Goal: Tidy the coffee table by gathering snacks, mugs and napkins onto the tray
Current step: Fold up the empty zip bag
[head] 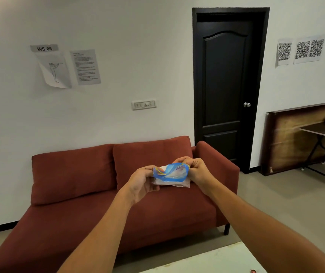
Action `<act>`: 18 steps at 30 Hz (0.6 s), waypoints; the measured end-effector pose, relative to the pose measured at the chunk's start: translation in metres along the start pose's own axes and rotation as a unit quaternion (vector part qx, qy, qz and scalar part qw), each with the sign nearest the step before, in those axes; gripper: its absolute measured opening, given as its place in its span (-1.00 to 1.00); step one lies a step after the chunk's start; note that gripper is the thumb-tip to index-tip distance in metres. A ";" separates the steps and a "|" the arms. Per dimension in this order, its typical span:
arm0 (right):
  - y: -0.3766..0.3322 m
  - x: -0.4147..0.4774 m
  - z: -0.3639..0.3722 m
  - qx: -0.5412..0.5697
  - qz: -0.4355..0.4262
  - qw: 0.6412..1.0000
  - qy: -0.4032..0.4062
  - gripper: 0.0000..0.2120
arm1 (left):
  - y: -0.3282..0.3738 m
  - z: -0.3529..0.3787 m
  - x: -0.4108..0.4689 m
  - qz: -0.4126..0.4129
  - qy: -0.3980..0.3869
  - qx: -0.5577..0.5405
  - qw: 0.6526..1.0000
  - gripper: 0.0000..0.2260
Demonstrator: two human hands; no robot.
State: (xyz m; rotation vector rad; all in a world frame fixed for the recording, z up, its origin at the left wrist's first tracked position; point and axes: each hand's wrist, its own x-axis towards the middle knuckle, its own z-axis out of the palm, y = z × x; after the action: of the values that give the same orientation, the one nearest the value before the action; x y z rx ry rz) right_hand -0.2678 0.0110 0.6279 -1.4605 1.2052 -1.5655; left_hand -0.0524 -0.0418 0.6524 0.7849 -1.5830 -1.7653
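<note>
A blue and clear plastic packet [172, 173] with something white inside is held up in the air in front of me, above the sofa. My left hand [142, 182] grips its left end with curled fingers. My right hand [194, 169] pinches its right end. Only a pale corner of the coffee table [213, 261] shows at the bottom edge, with a small red scrap [253, 271] on it. No tray, mug or other snack is in view.
A red sofa [90, 194] stands against the white wall ahead. A dark door [226, 89] is shut at the right. A wooden board and a side table [323, 133] with green items stand at the far right.
</note>
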 end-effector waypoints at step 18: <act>-0.019 -0.045 -0.040 0.059 0.287 0.955 0.052 -0.58 | -0.025 0.036 0.040 0.010 -0.028 0.046 0.999 -0.75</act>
State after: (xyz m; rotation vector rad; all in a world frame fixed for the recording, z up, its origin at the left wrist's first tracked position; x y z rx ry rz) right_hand -0.2985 0.0667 0.6316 -0.8487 1.4115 -1.2881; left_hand -0.1070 -0.0494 0.6304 0.7658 -1.7132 -1.7256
